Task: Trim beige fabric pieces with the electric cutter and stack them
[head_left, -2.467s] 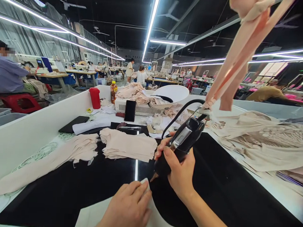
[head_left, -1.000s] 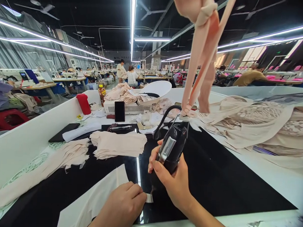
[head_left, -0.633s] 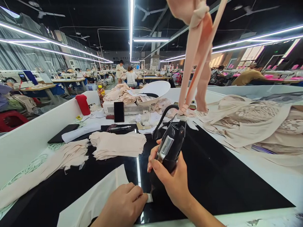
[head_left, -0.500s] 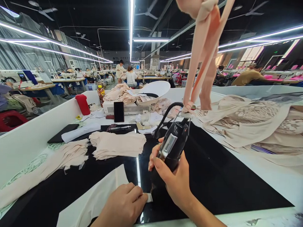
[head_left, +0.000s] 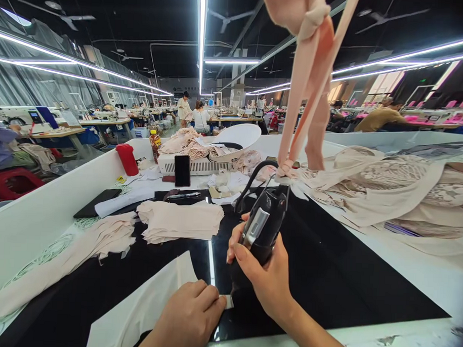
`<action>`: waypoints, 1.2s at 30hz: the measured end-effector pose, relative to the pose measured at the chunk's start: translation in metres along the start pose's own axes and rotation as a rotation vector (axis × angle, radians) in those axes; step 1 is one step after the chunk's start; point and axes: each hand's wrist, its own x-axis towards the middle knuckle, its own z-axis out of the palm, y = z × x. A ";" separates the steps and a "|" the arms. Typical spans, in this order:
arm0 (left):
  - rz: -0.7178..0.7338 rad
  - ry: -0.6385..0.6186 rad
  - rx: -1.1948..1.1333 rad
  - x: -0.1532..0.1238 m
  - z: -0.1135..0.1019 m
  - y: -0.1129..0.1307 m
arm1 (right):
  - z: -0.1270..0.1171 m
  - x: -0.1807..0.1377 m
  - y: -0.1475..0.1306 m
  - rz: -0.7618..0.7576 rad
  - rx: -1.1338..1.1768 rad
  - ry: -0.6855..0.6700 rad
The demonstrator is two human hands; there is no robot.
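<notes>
My right hand point(head_left: 268, 276) is wrapped round a black corded handheld power tool point(head_left: 268, 220) with a silver plate on its side. Pale pink fabric strips point(head_left: 306, 90), knotted together, run from above down to the tool's top end. The tool's lower end stands close to the black board and is partly hidden by my hand. With fingers closed, my left hand point(head_left: 194, 311) presses on a white cloth piece point(head_left: 147, 292). A small pale end of material point(head_left: 229, 301) sticks out past its fingertips, beside the tool's base.
On the black board point(head_left: 345, 268) lies a stack of pale fabric pieces point(head_left: 180, 220). A longer fabric bundle point(head_left: 65, 259) runs along the left. Behind stand a phone point(head_left: 182, 171), a red cup point(head_left: 126, 159) and a white basket point(head_left: 196, 165). Beige fabric point(head_left: 398, 184) heaps up at right.
</notes>
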 end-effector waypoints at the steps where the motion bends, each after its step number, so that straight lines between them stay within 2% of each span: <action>1: 0.003 0.002 0.000 0.000 0.000 0.000 | 0.000 0.000 0.000 0.000 0.004 0.000; 10: 0.000 0.007 0.004 0.000 -0.002 0.000 | 0.003 -0.001 -0.002 0.040 0.024 0.002; 16: -0.013 0.007 0.001 0.000 -0.003 0.000 | 0.000 -0.003 -0.007 -0.011 0.066 0.004; 24: -0.023 -0.013 -0.010 0.001 -0.004 0.002 | 0.001 -0.008 -0.007 0.018 0.046 -0.008; 36: -0.048 -0.026 -0.132 -0.016 -0.013 -0.011 | -0.004 -0.008 -0.007 -0.035 0.012 -0.017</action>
